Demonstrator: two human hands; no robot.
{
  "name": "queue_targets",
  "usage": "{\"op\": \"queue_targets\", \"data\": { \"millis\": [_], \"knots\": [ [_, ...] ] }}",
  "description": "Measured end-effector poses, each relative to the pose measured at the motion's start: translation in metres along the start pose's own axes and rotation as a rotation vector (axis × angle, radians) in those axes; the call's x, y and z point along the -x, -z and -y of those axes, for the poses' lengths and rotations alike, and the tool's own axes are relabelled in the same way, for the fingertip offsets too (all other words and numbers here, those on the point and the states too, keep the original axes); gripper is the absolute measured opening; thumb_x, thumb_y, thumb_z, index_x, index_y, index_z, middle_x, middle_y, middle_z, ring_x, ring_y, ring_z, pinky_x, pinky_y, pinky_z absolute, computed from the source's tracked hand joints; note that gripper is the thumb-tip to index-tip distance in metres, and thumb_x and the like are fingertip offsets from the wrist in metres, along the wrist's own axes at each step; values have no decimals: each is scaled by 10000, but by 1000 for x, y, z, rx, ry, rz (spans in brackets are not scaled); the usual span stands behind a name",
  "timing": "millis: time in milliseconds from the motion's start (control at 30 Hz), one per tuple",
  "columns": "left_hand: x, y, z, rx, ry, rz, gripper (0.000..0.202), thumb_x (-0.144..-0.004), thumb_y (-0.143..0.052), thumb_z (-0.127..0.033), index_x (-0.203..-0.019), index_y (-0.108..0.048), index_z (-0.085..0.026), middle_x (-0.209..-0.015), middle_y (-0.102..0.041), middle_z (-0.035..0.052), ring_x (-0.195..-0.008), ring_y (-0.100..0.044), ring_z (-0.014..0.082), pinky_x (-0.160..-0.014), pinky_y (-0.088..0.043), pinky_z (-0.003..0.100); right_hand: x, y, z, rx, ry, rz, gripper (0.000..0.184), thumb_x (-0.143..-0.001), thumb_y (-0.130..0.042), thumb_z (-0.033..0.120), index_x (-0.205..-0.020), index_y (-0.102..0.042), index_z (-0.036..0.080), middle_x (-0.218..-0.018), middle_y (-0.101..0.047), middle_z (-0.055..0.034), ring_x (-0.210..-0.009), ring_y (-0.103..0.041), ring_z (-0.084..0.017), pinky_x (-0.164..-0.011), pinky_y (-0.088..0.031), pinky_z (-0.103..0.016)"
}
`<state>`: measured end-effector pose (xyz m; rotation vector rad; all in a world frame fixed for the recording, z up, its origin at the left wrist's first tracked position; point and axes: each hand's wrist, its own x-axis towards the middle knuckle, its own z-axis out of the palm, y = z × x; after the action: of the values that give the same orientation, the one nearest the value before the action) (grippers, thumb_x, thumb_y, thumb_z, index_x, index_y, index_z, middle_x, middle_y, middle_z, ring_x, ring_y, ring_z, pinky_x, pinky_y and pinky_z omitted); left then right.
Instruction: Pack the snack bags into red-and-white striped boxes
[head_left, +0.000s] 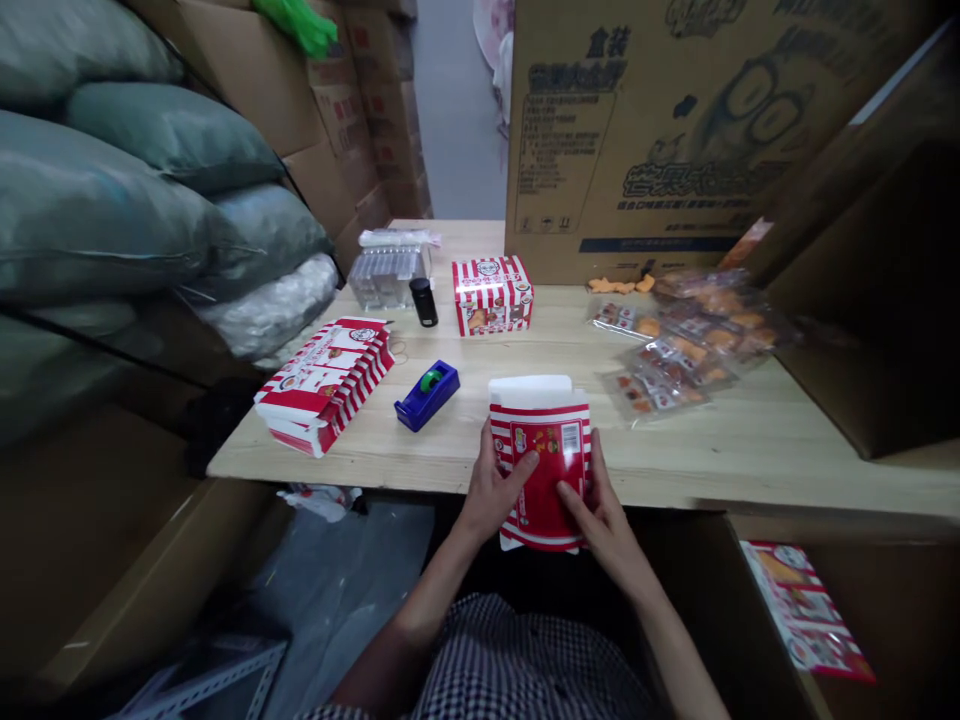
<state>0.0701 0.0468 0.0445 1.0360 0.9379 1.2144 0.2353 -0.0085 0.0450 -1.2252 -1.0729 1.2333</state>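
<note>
Between my two hands is a red-and-white striped carton (551, 490), with a white flap sticking up at its far end and small white flaps at its near end. It lies over the table's front edge. My left hand (496, 485) grips its left side, thumb on the red face. On the right side my right hand (600, 505) holds it the same way, with the thumb across the front. Beyond it stands a closed striped box (493, 296). A blue tape dispenser (427, 397) with green tape sits to the left.
Flattened striped cartons (326, 385) are stacked at the table's left. Behind them are a clear plastic case (388, 272) and a black bottle (424, 303). Clear snack packets (679, 350) are piled at the right, before a large cardboard box (645, 130). Grey sacks (97, 190) rise at left.
</note>
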Motion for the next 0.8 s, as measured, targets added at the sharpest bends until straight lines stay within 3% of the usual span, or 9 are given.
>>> {"op": "queue_targets", "data": {
  "millis": [133,233,300,367,467,533,600,700,800],
  "knots": [
    [5,4,14,34,54,29,801,-824,-747,-325,-1494,-312,-272,-1391,-576,126,-1212,-613,258,-1059,-482,445,-7,23,-5,-1,-57,72,816,-883,-681,436,-1562,-240,334,-1558,-427,-48,-1419,-423,-272,-1120,-437,-462],
    [13,10,25,5,60,-73,929,-802,-768,-323,-1538,-202,-300,-1498,-453,153,-1227,-596,254,-1050,-485,449,-5,27,-14,-86,-106,-43,837,-859,-697,464,-1555,-258,310,-1473,-534,-88,-1311,-552,-301,-1023,-528,-486],
    [21,11,30,-41,102,-78,841,-847,-717,-360,-1533,-239,-278,-1515,-430,165,-1263,-568,263,-1072,-463,461,-1,21,-21,-94,-96,-129,816,-860,-689,479,-1544,-280,303,-1476,-530,-91,-1313,-550,-299,-1030,-522,-480],
    [29,9,29,-81,127,-24,724,-889,-659,-389,-1511,-317,-246,-1509,-452,156,-1327,-516,273,-1121,-414,468,6,10,-26,-60,-67,-129,768,-892,-646,488,-1542,-278,310,-1523,-474,-76,-1380,-477,-277,-1099,-457,-466],
    [38,0,20,-132,89,16,726,-866,-686,-380,-1497,-361,-227,-1528,-448,120,-1402,-435,272,-1181,-339,455,16,-7,-26,58,-31,-88,731,-955,-544,494,-1569,-180,338,-1633,-274,-28,-1504,-249,-227,-1214,-258,-451],
    [40,-7,10,-130,68,66,723,-854,-701,-362,-1488,-383,-221,-1515,-469,109,-1392,-450,270,-1181,-343,444,21,-13,-21,125,-34,-64,735,-981,-489,496,-1581,-92,346,-1670,-136,-5,-1535,-112,-206,-1239,-143,-457],
    [39,-11,3,-104,71,118,640,-863,-689,-354,-1440,-453,-214,-1456,-538,111,-1316,-535,270,-1144,-397,435,25,-15,-15,145,-42,-47,756,-987,-476,496,-1584,-40,341,-1675,-94,-9,-1537,-88,-203,-1240,-119,-465],
    [36,-12,0,-79,128,102,492,-855,-695,-365,-1300,-567,-198,-1294,-663,114,-1130,-660,268,-1027,-504,424,27,-12,-9,98,-61,-56,795,-967,-509,511,-1585,-38,340,-1663,-165,-16,-1518,-202,-215,-1225,-218,-451],
    [31,-9,4,-19,204,42,444,-799,-755,-363,-1175,-604,-179,-1125,-736,103,-973,-712,260,-905,-568,412,25,-5,-8,-33,-152,-57,774,-946,-514,562,-1576,-109,369,-1595,-360,-23,-1433,-406,-245,-1130,-415,-457]
  ]
}}
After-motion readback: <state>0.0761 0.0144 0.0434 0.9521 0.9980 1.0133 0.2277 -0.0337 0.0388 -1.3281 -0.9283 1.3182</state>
